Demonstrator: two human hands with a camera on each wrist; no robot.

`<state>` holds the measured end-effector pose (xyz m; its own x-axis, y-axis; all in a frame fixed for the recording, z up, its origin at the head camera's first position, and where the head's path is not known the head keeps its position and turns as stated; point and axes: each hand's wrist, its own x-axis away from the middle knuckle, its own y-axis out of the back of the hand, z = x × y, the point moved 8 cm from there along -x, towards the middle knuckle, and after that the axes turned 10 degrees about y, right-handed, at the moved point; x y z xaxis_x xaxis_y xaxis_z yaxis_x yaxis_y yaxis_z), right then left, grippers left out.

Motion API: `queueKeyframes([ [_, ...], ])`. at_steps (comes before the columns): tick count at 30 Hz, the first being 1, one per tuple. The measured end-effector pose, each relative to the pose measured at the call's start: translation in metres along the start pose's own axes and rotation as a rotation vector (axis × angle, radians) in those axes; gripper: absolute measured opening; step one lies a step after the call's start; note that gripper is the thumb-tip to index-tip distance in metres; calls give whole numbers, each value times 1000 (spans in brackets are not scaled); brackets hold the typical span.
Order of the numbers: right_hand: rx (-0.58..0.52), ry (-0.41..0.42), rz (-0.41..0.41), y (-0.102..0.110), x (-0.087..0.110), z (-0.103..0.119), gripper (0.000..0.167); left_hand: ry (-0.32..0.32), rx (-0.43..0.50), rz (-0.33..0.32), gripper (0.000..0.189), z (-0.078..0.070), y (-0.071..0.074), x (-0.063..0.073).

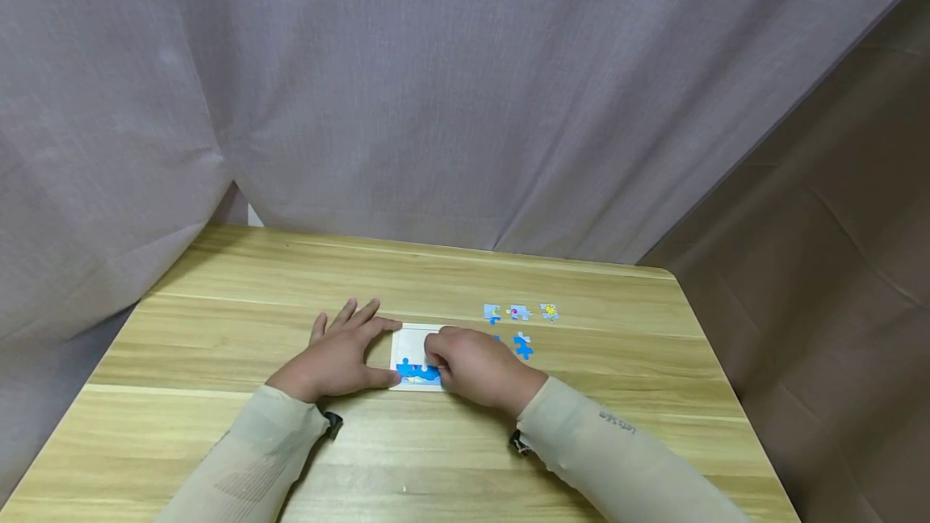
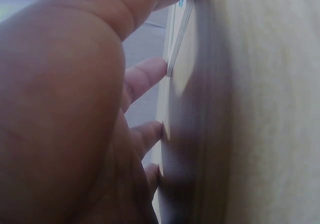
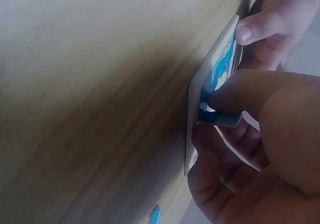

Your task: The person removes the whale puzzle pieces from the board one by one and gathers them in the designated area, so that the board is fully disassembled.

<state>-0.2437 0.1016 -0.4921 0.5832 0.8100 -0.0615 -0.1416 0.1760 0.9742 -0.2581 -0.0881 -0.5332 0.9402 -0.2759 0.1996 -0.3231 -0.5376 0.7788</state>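
A small white puzzle tray (image 1: 411, 343) lies on the wooden table, with joined blue puzzle pieces (image 1: 417, 374) along its near side. My left hand (image 1: 340, 355) is spread beside it, thumb and index fingertip at the tray's left corners. Over the tray's right part, my right hand (image 1: 485, 366) pinches a puzzle piece (image 3: 226, 119) between thumb and fingers. In the right wrist view that piece stands tilted up from the tray, its blue knob close to the tray surface. The right hand hides the tray's right side in the head view.
Beyond the right hand lie loose puzzle pieces: a moon piece (image 1: 492, 312), a pale piece with a pink mark (image 1: 519, 312), a yellow sun piece (image 1: 549, 311) and a blue piece (image 1: 523, 345). Grey curtain (image 1: 407, 103) hangs behind the table (image 1: 617, 329).
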Motion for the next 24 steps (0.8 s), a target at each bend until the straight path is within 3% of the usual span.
queueKeyframes([
  [8,-83,9,-23,6,3,-1,21,6,4,5,83,2,-2,-1],
  [16,-152,-38,-84,29,17,-19,16,9,-2,2,83,1,-2,-1],
  [24,-206,-165,-133,47,42,-46,16,9,3,9,83,2,-3,-1],
])
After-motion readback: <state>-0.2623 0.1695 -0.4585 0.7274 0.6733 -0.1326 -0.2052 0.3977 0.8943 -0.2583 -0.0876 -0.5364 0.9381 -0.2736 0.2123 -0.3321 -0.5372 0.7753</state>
